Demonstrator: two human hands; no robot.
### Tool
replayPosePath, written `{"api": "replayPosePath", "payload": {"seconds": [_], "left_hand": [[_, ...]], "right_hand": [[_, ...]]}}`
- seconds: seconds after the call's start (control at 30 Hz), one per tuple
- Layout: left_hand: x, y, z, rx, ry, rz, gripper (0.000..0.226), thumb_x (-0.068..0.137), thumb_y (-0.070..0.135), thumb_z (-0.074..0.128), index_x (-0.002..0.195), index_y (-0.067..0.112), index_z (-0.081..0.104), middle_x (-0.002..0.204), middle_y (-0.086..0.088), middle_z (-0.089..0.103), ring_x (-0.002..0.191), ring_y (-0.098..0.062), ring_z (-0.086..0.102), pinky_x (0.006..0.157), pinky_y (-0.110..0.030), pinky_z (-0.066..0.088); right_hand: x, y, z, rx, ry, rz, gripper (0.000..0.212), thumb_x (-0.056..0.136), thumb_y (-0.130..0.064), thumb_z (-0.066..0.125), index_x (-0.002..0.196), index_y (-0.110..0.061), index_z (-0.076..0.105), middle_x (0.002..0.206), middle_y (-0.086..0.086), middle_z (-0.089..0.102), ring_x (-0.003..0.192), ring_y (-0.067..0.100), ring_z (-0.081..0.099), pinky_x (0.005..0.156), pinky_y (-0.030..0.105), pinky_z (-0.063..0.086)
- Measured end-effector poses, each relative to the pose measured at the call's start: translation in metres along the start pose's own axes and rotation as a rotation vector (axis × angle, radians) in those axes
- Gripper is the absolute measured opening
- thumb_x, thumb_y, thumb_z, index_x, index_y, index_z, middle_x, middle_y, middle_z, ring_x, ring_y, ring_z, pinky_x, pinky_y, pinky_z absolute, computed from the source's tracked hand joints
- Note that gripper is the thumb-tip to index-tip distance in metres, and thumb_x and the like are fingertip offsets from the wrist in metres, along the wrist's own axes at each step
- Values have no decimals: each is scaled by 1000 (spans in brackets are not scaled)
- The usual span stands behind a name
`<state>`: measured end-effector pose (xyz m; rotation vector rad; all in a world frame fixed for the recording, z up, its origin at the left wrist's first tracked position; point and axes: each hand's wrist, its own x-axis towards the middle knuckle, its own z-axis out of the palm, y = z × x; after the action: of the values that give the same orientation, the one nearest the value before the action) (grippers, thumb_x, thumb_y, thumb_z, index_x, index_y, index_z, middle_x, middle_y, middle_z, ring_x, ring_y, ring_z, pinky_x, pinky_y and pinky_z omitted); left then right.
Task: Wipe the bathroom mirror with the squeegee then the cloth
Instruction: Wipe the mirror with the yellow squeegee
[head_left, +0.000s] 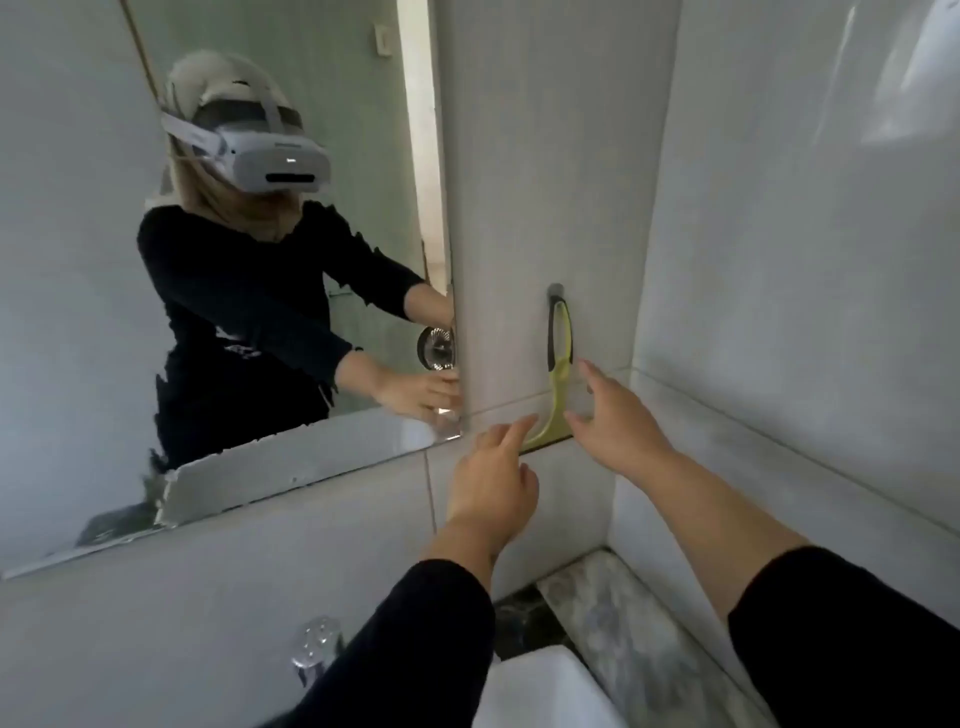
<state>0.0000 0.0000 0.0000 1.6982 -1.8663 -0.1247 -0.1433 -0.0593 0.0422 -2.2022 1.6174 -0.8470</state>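
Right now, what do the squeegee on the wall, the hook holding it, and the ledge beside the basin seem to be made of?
Squeegee: apparently moulded plastic, matte yellow-green with a dark grip inlay.
Hook: grey, either metal or plastic; too small to tell.
Ledge: looks like polished marble or a marble imitation, mottled grey-white with a soft sheen.
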Motion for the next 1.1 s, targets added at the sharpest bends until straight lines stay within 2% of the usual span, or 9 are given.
{"api": "replayPosePath", "payload": {"seconds": [0.2,0.3,0.4,0.53,0.67,0.77,0.87,0.97,1.1], "left_hand": [[28,-4,41,-32,26,-7,71,88,15,46,149,32,13,148,0,34,134,-21,31,103,-37,37],[40,0,56,-70,22,-48,75,89,16,46,150,31,6,147,-1,36,133,-23,32,101,-40,39],[42,6,65,-33,34,-61,75,89,18,44,150,33,4,141,-1,42,128,-23,39,104,-38,33],[36,13,66,-43,120,-48,70,91,19,44,150,34,8,130,0,50,117,-22,46,102,-35,34],[21,27,60,-26,291,-41,62,90,28,48,145,37,22,114,2,61,102,-22,58,97,-39,40],[7,34,50,25,444,-32,50,87,34,48,135,36,33,102,6,65,93,-18,63,97,-45,41],[-9,39,28,107,567,-25,41,86,39,49,127,36,46,97,9,64,87,-15,63,97,-44,41],[-27,43,-3,175,662,-50,42,80,35,68,119,36,56,93,10,65,86,-14,63,97,-43,40],[-50,42,-60,273,735,-25,40,76,31,72,115,33,60,89,9,65,84,-15,63,95,-42,41]], "right_hand": [[51,-13,9,294,204,0,86,87,-25,68,151,-29,12,131,13,51,119,28,52,103,39,41],[67,-14,15,331,280,-48,84,82,-20,72,148,-34,22,131,9,52,115,27,54,101,42,43],[72,-11,19,346,335,-70,75,81,-16,72,143,-36,33,117,7,59,102,25,57,94,43,47],[67,-11,8,301,354,-84,67,81,-19,70,137,-37,39,94,2,56,87,23,58,83,39,51],[53,-21,-10,303,402,-29,61,78,-19,69,131,-35,43,75,-4,48,70,17,52,67,30,43],[37,-33,-25,341,404,15,60,77,-20,70,130,-34,44,64,-7,47,67,20,56,67,34,50],[16,-54,-39,462,380,50,62,78,-19,70,132,-35,44,69,-1,56,70,23,63,69,45,58],[-6,-82,-50,575,360,66,62,79,-17,70,130,-37,41,95,8,63,81,24,66,67,46,59],[-28,-124,-63,651,345,-6,62,80,-20,71,131,-35,38,96,6,61,84,22,64,69,47,59]]}}
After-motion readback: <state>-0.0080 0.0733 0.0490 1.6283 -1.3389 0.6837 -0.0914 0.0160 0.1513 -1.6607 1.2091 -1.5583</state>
